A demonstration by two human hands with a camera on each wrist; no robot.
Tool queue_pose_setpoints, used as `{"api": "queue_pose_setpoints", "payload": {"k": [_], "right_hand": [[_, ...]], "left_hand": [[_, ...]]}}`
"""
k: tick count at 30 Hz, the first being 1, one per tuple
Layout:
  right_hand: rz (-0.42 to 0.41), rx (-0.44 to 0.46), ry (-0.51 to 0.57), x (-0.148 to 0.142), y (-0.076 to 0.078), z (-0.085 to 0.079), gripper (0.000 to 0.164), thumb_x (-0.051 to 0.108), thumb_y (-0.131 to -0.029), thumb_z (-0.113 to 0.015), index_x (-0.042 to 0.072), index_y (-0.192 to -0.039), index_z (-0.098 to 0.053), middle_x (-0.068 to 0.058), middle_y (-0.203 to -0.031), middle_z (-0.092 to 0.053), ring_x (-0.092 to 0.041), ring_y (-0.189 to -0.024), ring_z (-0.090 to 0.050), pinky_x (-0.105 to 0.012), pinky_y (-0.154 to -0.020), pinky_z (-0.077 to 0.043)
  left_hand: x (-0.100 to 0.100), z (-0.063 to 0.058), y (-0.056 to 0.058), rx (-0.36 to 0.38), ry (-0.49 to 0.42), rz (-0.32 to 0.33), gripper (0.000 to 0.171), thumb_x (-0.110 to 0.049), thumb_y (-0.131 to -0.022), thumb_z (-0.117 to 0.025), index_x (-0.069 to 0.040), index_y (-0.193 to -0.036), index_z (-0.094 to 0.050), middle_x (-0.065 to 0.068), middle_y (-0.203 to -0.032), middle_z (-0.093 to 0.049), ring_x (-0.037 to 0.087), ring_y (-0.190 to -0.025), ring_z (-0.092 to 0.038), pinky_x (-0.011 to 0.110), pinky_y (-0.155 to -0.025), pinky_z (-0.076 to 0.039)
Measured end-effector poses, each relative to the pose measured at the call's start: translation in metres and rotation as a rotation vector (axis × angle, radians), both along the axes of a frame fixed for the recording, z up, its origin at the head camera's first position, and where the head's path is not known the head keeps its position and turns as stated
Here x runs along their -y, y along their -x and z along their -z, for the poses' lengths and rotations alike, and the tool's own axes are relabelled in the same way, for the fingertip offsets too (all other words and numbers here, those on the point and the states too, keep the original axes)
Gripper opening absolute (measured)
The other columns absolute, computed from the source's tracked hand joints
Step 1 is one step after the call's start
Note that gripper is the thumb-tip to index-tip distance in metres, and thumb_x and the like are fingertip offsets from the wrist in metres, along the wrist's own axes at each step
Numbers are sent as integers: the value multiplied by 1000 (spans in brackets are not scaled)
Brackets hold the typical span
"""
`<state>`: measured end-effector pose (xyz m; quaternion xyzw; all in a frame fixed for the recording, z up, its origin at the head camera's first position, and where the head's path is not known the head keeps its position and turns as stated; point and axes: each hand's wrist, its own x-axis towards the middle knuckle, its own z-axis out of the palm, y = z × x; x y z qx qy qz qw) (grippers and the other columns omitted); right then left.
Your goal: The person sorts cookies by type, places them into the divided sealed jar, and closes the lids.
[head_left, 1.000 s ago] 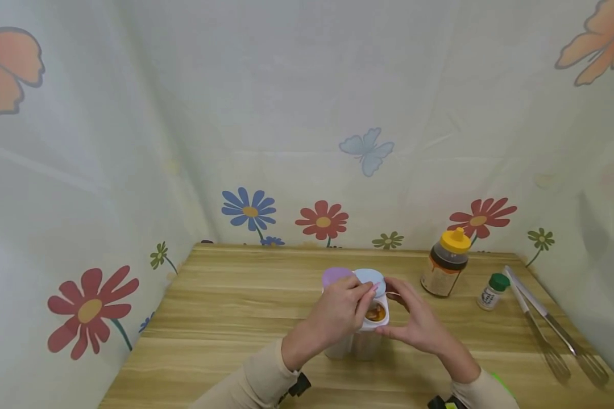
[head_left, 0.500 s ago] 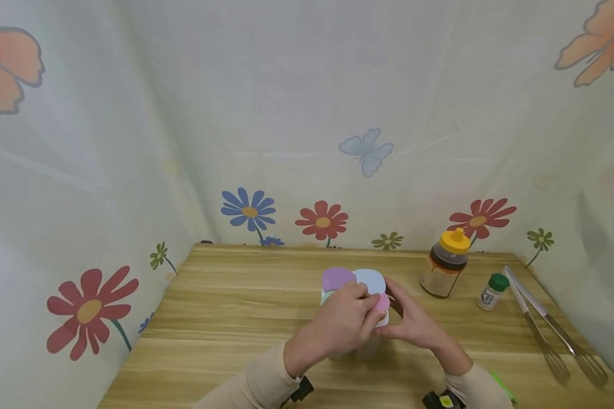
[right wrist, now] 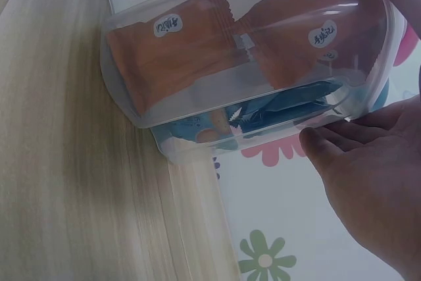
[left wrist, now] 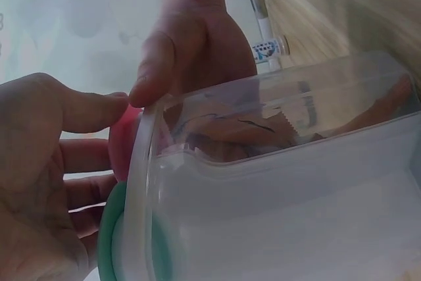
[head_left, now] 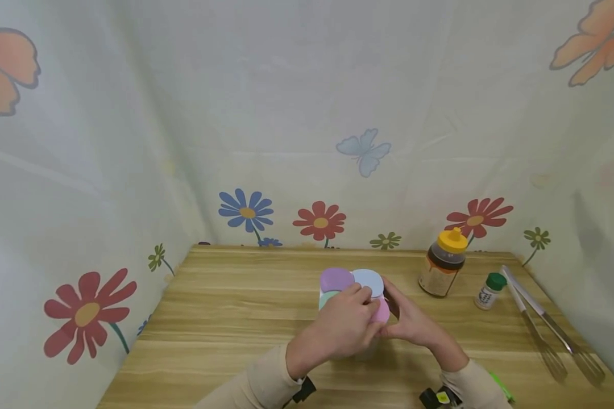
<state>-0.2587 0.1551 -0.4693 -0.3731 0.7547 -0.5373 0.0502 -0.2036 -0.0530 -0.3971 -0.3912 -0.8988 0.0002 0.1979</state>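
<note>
A clear four-compartment storage container (right wrist: 217,100) stands upright on the table with purple (head_left: 336,279), light blue, green (left wrist: 110,235) and pink lids. My left hand (head_left: 340,325) is over the pink lid (head_left: 381,311), its fingers bent across the top and the thumb at the lid's edge. That lid lies down over its opening; whether it is fastened I cannot see. With thumb and fingers spread round the right corner, my right hand (head_left: 414,322) grips the container just below the rim. Orange-brown packets (right wrist: 181,51) and blue packets (right wrist: 283,104) show through the walls.
To the right stand a yellow-capped bottle (head_left: 442,264) of dark sauce and a small green-capped shaker (head_left: 489,292). Metal tongs (head_left: 547,324) lie along the table's right side. A bright green object (head_left: 501,386) shows by the right sleeve. A flower-printed curtain (head_left: 297,113) surrounds the table.
The pink lid was lifted in my left hand's pinch, showing the packets inside; it has come down over the opening. My left fingers moved onto its top. The right hand keeps its grip.
</note>
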Motion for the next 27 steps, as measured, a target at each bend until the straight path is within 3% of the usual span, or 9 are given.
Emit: {"api": "queue_pose_setpoints", "payload": {"k": [4, 10, 15, 19, 23, 27], "right_hand": [[2, 19, 13, 0, 0, 2, 109, 5, -74, -82, 0, -154, -8, -29, -156, -17, -16, -141, -29, -13, -106, -29], [-22, 33, 30, 0, 0, 3, 108, 3, -75, -81, -1, -154, -7, -31, -156, -16, 4, -136, -31, -13, -105, -31], [-14, 19, 25, -1, 1, 4, 106, 3, -76, -81, 0, -154, -10, -28, -155, -22, 4, -133, -37, -14, -104, -34], [-17, 8, 15, -1, 2, 4, 105, 4, -75, -82, 4, -154, -13, -23, -154, -26, -1, -133, -40, -15, -104, -35], [-34, 4, 10, 0, 2, 2, 106, 4, -75, -82, 4, -155, -12, -24, -155, -25, -2, -134, -39, -16, -105, -35], [-32, 2, 7, 0, 4, -2, 107, 5, -75, -82, 3, -155, -11, -26, -155, -24, 0, -134, -38, -16, -105, -35]], "left_hand": [[1, 0, 0, 15, 20, 2, 44, -45, -96, -54, -11, -120, -68, -1, -107, -63, 13, -97, -54, 22, -88, -47], [2, -4, 1, 89, 38, 2, 44, -46, -97, -52, -12, -122, -67, -1, -110, -60, 12, -97, -51, 22, -85, -48], [2, -6, 5, 145, 40, 20, 43, -46, -98, -50, -15, -121, -67, -3, -108, -58, 11, -95, -47, 20, -84, -44], [2, -6, 9, 125, -1, 51, 34, -46, -95, -57, -16, -102, -72, -5, -92, -54, 11, -85, -46, 18, -75, -40], [2, -5, 12, 102, -37, 62, 28, -46, -91, -64, -21, -77, -66, -7, -78, -46, 10, -76, -43, 18, -69, -36], [-3, -9, 11, 98, -53, 45, 30, -46, -86, -69, -20, -71, -66, -6, -77, -49, 12, -76, -44, 19, -68, -36]]}}
